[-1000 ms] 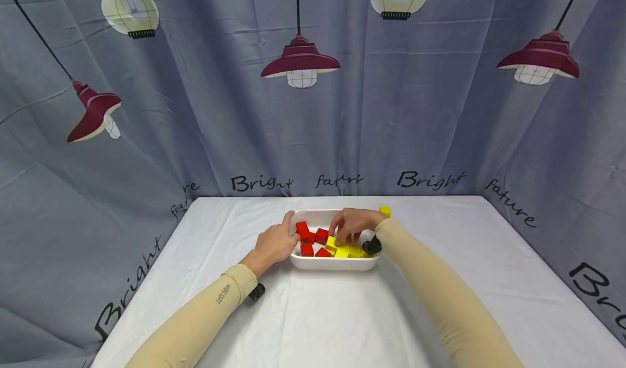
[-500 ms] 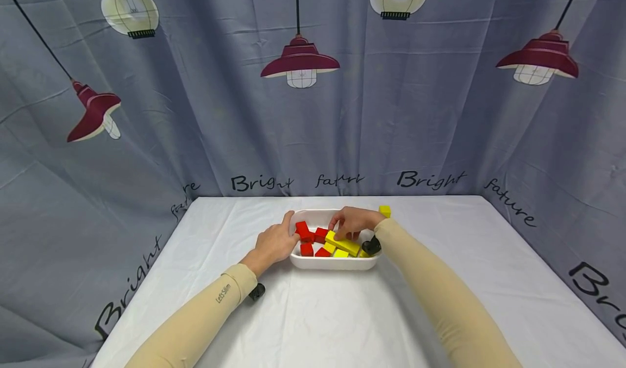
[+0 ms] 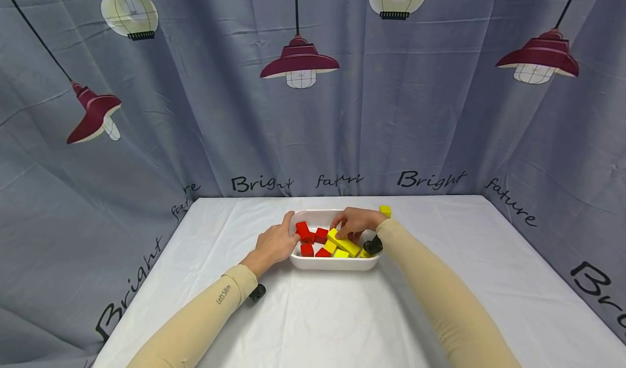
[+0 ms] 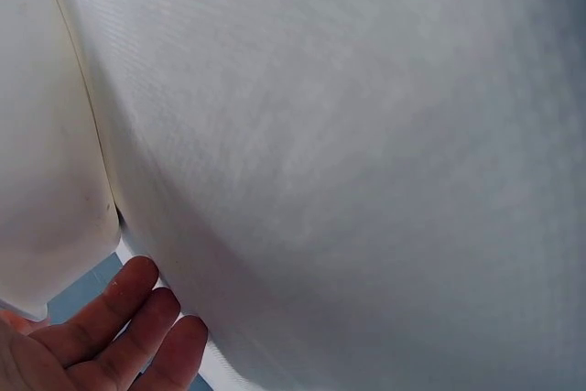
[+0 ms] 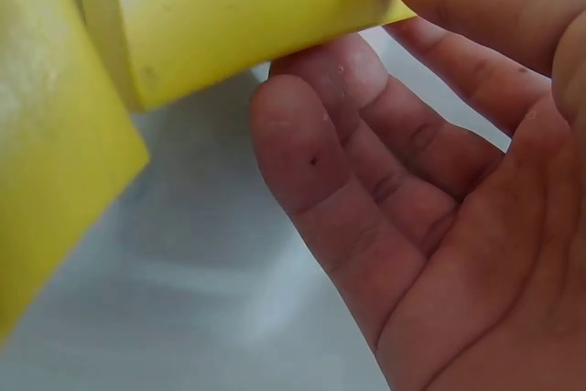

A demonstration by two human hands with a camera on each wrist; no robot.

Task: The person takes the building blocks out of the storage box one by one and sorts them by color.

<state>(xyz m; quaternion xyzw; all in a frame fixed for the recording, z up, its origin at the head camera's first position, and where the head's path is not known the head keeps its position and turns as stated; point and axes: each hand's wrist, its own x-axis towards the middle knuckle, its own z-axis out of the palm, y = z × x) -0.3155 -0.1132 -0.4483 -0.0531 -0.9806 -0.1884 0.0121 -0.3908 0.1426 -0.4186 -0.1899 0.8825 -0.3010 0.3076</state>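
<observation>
A white tray [image 3: 333, 264] with rounded corners stands on the table and holds red and yellow blocks. My left hand [image 3: 275, 243] grips its left end, thumb at the rim; in the left wrist view three fingertips show beside the tray's outer wall [image 4: 55, 135]. Inside the right half, my right hand [image 3: 356, 221] pinches a long yellow block [image 3: 348, 247] near its far end. That block [image 5: 238, 6] lies slanted over other yellow blocks, with the thumb on it and the remaining fingers loosely bent below. Several red blocks [image 3: 303, 230] lie in the left half.
One yellow block [image 3: 385, 211] stands on the white tablecloth [image 3: 337, 319] behind the right wrist. Black wrist cameras sit under both sleeves, the right one [image 3: 373, 245] over the tray's right end. A grey curtain [image 3: 313, 134] hangs behind the table.
My right hand has taken hold of the long yellow block and shifted it slightly, its far end moving up and to the right. The left hand has stayed at the tray.
</observation>
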